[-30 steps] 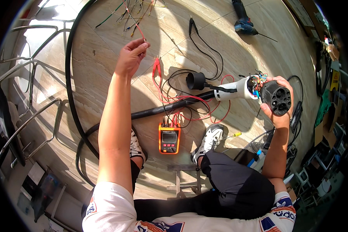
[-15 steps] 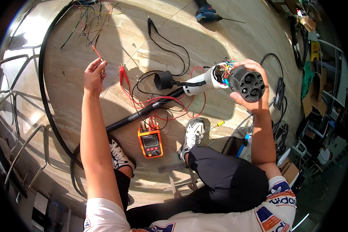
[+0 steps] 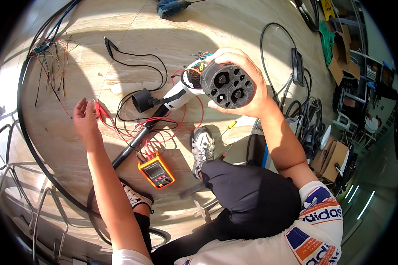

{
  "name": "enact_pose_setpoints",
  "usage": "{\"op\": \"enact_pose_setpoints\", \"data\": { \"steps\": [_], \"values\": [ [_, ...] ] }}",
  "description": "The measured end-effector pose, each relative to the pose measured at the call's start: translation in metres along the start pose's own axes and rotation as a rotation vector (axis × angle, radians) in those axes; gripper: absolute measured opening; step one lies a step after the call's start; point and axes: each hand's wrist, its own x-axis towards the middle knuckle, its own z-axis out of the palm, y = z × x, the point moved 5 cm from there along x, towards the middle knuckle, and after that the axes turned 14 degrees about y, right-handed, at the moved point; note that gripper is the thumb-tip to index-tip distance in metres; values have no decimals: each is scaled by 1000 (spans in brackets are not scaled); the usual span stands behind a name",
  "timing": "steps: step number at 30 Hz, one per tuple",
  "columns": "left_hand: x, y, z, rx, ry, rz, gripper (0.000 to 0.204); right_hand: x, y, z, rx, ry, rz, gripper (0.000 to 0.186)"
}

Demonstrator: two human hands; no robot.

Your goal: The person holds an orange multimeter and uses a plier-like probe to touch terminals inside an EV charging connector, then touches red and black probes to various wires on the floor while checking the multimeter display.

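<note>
My right hand (image 3: 247,77) is wrapped round a black charging plug (image 3: 227,86), its round face with several holes tilted up. Colored wires (image 3: 202,62) come out behind it, at the opened white plug housing (image 3: 177,96). My left hand (image 3: 86,119) is at the left with its fingers loosely apart, nothing seen in them. Close beside its fingertips lies a red crocodile clip (image 3: 101,111). A thin red wire (image 3: 65,109) ends just left of that hand, from a bundle of loose colored wires (image 3: 53,62). An orange multimeter-like tester (image 3: 156,170) lies near my feet, red and black leads attached.
A black crocodile clip (image 3: 110,46) lies on the tiled floor, near a black ring-shaped cap (image 3: 142,100). Beyond is a blue drill (image 3: 172,8). A yellow-handled screwdriver (image 3: 231,125) lies by my shoe. Thick black cable (image 3: 27,132) curves along the left, beside metal chair legs (image 3: 6,150).
My left hand has let go of the red wire and come down beside the red clip. The view has shifted; my right hand still holds the plug, its face appearing larger.
</note>
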Motion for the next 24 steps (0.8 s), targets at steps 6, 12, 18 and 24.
{"op": "enact_pose_setpoints", "data": {
  "steps": [6, 12, 18, 24],
  "values": [
    [-162, 118, 80, -249, -466, 50, 26, 0, 4, 6, 7, 43, -26, 74],
    [-224, 239, 17, -1046, -1031, 155, 19, -2, -2, 12, 42, 25, 51, 79],
    [-242, 268, -29, -1499, -871, 116, 40, -10, 3, 16, 59, 2, 15, 81],
    [-228, 258, -52, -1425, -1204, 150, 40, -9, 8, 17, 107, 10, 101, 79]
  ]
}}
